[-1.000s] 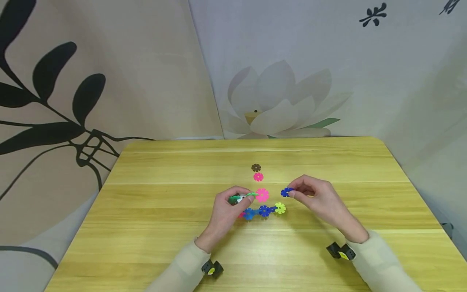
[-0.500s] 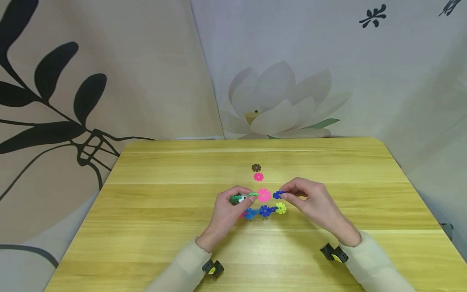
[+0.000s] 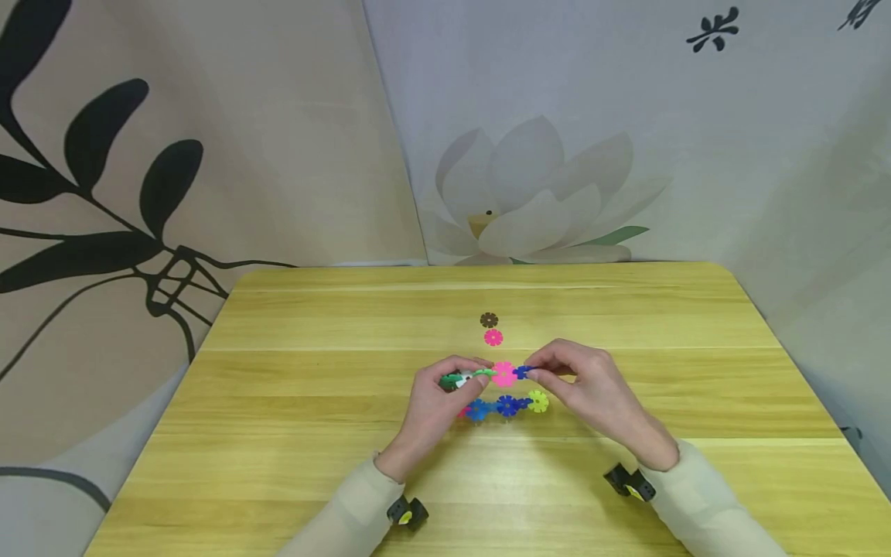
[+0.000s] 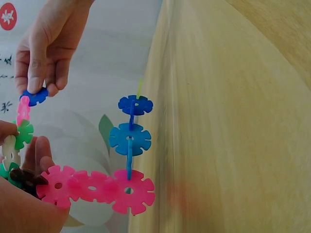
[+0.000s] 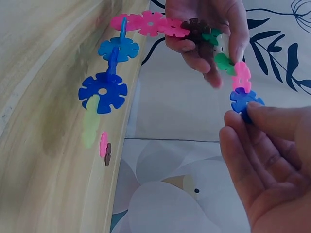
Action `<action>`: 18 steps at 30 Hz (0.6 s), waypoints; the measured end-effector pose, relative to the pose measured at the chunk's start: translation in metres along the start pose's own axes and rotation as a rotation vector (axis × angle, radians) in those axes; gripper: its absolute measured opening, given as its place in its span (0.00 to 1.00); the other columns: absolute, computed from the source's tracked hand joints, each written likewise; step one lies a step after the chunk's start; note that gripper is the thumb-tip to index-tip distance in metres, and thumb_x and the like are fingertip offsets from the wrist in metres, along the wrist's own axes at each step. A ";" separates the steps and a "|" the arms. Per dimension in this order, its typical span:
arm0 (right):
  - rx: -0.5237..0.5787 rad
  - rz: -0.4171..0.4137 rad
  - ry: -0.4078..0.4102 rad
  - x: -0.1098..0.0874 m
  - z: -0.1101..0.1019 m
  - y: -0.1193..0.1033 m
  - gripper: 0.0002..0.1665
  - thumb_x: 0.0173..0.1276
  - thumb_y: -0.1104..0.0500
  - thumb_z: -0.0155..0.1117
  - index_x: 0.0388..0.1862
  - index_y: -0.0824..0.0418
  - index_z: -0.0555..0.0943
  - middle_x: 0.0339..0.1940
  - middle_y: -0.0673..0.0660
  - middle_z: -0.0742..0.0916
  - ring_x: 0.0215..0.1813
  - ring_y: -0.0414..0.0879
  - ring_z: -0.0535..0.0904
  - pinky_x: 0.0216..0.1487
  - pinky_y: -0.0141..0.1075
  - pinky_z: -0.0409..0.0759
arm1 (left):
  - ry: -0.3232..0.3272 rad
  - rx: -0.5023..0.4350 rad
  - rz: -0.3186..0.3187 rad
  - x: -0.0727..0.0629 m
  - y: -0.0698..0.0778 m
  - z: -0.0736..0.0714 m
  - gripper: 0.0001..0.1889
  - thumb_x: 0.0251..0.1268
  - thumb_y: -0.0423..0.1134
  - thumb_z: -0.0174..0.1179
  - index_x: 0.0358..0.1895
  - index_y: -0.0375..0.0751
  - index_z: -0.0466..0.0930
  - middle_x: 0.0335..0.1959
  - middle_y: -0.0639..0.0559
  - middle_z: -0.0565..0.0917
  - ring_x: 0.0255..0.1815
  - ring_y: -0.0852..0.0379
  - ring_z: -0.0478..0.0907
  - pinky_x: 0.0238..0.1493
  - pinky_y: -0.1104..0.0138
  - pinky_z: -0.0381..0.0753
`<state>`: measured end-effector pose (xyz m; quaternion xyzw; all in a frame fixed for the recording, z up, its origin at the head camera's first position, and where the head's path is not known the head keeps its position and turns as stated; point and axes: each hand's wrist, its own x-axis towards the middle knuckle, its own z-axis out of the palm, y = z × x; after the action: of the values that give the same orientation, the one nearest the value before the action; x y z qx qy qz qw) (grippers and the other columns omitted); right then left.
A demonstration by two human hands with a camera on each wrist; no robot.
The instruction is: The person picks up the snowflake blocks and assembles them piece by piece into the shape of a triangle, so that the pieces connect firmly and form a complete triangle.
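Observation:
My left hand [image 3: 433, 402] holds a chain of snowflake discs, its thumb and fingers pinching near a green disc [image 4: 24, 134]. At the chain's upper end sits a pink disc [image 3: 504, 374]. My right hand [image 3: 592, 383] pinches a dark blue disc [image 5: 243, 100] between thumb and fingers, its edge meeting the pink disc's edge. How deep the slots engage is hard to tell. From the left hand the chain bends through white, dark brown and pink discs [image 4: 133, 191] to light blue discs [image 4: 130, 139], dark blue ones and a yellow-green disc [image 3: 538, 401] at the other end.
Two loose discs, one brown [image 3: 489, 319] and one pink [image 3: 493, 337], lie flat on the wooden table [image 3: 313, 325] beyond the hands. Behind the table's far edge stands a backdrop [image 3: 313, 155] printed with plants and a flower.
My right hand has moved left with the dark blue disc, which now meets the pink disc. The left hand has stayed nearly still with the chain.

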<state>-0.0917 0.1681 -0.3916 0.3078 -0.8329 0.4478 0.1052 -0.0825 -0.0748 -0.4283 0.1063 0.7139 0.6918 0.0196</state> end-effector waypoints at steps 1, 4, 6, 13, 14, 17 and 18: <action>0.002 -0.001 0.001 0.000 0.000 -0.001 0.13 0.63 0.73 0.74 0.42 0.58 0.87 0.37 0.53 0.90 0.37 0.38 0.87 0.40 0.32 0.87 | -0.005 -0.005 0.000 0.000 0.001 0.000 0.05 0.67 0.35 0.68 0.42 0.40 0.89 0.48 0.50 0.89 0.42 0.52 0.84 0.34 0.71 0.82; -0.001 -0.004 0.001 0.001 0.002 -0.002 0.13 0.62 0.74 0.74 0.41 0.58 0.87 0.37 0.53 0.90 0.37 0.38 0.87 0.39 0.32 0.87 | 0.000 -0.003 -0.012 -0.001 0.002 -0.001 0.04 0.67 0.35 0.69 0.42 0.42 0.89 0.48 0.51 0.89 0.40 0.52 0.84 0.33 0.70 0.82; -0.004 -0.009 0.000 0.001 0.004 -0.002 0.13 0.62 0.74 0.74 0.40 0.59 0.87 0.37 0.52 0.90 0.37 0.40 0.88 0.39 0.32 0.87 | 0.014 0.011 -0.025 -0.001 0.002 -0.001 0.05 0.65 0.36 0.70 0.42 0.43 0.89 0.43 0.50 0.89 0.35 0.54 0.81 0.29 0.71 0.81; -0.005 -0.025 0.001 0.001 0.008 0.000 0.11 0.62 0.73 0.75 0.40 0.60 0.87 0.36 0.55 0.91 0.37 0.43 0.89 0.39 0.32 0.88 | 0.016 0.014 -0.058 -0.002 0.003 -0.001 0.05 0.65 0.37 0.70 0.41 0.40 0.88 0.32 0.49 0.85 0.26 0.59 0.78 0.25 0.69 0.80; -0.004 -0.025 0.002 0.001 0.009 0.000 0.11 0.62 0.73 0.75 0.39 0.60 0.87 0.36 0.55 0.91 0.37 0.42 0.89 0.39 0.32 0.88 | 0.013 0.010 -0.063 -0.002 0.003 -0.001 0.06 0.65 0.37 0.70 0.41 0.40 0.88 0.32 0.49 0.85 0.26 0.59 0.78 0.25 0.69 0.80; 0.012 -0.012 -0.003 0.001 0.010 0.000 0.10 0.63 0.72 0.75 0.39 0.60 0.87 0.36 0.54 0.91 0.37 0.41 0.89 0.39 0.32 0.88 | 0.008 0.007 -0.064 -0.003 0.003 -0.001 0.05 0.65 0.37 0.70 0.41 0.40 0.88 0.32 0.49 0.85 0.26 0.60 0.78 0.25 0.68 0.80; 0.016 -0.005 -0.003 0.001 0.010 0.000 0.11 0.62 0.73 0.75 0.39 0.60 0.87 0.36 0.53 0.91 0.36 0.41 0.88 0.38 0.32 0.88 | 0.009 0.008 -0.059 -0.002 0.002 -0.001 0.06 0.65 0.36 0.69 0.41 0.40 0.88 0.32 0.49 0.85 0.26 0.60 0.78 0.25 0.68 0.81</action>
<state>-0.0917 0.1594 -0.3969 0.3115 -0.8286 0.4537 0.1026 -0.0801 -0.0765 -0.4262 0.0822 0.7195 0.6886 0.0366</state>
